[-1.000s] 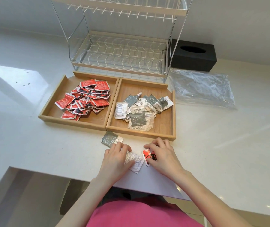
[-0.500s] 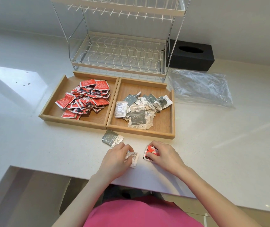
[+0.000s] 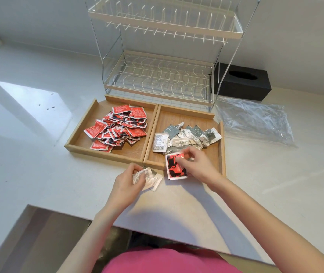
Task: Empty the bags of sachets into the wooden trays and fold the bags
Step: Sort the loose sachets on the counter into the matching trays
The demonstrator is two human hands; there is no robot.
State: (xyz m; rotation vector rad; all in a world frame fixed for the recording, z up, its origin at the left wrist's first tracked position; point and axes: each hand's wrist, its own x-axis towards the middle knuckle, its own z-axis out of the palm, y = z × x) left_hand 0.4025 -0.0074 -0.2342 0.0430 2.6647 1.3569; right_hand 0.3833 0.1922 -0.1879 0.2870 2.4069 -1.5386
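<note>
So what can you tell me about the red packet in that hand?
The red sachet is a small, flat, square packet, red with black markings and a pale sealed border. It looks like thin crinkly foil or plastic. The right hand pinches its top edge, so it hangs tilted over the front rim of the right wooden tray, partly above the white counter. It matches the red pile in the left wooden tray, not the grey ones behind it. Its print is too small to read.
</note>
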